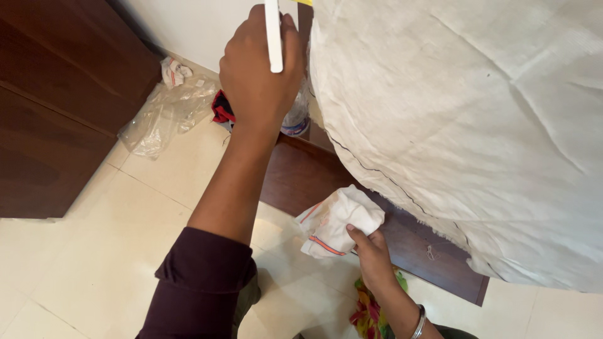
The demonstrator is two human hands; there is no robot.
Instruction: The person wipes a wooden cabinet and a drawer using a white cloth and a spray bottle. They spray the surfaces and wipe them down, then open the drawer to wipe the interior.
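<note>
My left hand (259, 69) is raised high and shut on a thin white rod (273, 37) that runs up out of the frame, right beside a big white woven sack (465, 119). Lower down, my right hand (372, 254) grips a crumpled white cloth with orange stripes (336, 223) and presses it on the dark brown wooden board (301, 179) under the sack. A metal bangle sits on my right wrist.
A dark wooden cabinet (56, 107) stands at the left. Crumpled clear plastic (163, 113), a red-and-black item (223, 108) and a plastic bottle lie on the cream tiled floor (94, 251). A multicoloured cloth (370, 311) lies near my right wrist.
</note>
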